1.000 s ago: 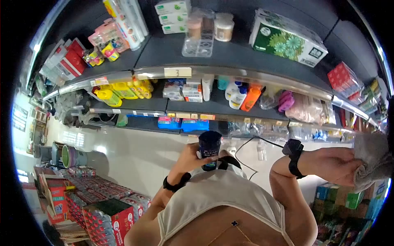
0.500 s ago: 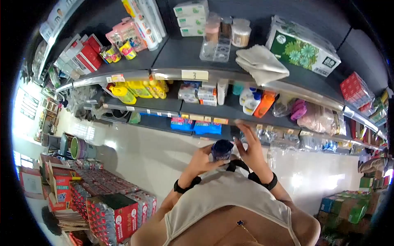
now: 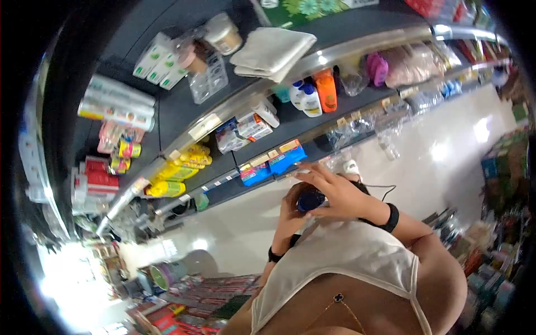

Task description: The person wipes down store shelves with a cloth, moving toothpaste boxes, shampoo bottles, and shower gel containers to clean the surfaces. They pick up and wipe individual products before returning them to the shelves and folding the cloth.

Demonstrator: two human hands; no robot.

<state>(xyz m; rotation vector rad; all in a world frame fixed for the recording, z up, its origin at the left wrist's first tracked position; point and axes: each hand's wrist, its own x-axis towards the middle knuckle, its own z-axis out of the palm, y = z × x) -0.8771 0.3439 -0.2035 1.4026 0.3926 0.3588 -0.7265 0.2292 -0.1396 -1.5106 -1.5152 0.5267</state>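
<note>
A small container with a dark blue top (image 3: pixel 310 201) is held upright close to my body, below the shelf edge. Its kind does not show clearly. My left hand (image 3: pixel 286 215) wraps its left side. From the right, my right hand (image 3: pixel 338 192) curls over and around the top, thumb at the near side and fingers across the far side; these fingers partly hide the container. Just beyond my hands, blue packs (image 3: pixel 287 159) lie on the lowest shelf. A folded white cloth (image 3: pixel 272 53) rests on the shelf above.
Shelves hold an orange bottle (image 3: pixel 325 91), a white bottle with a blue cap (image 3: pixel 306 99), yellow bottles (image 3: pixel 167 188) and white tissue packs (image 3: pixel 159 61). Stacked red-wrapped bottle packs (image 3: pixel 215 298) stand on the floor at lower left. Boxes and goods line the right side.
My right hand has come in from beside the container and closed around its top. My view has tilted, so the shelves appear slanted. The left hand still holds the container.
</note>
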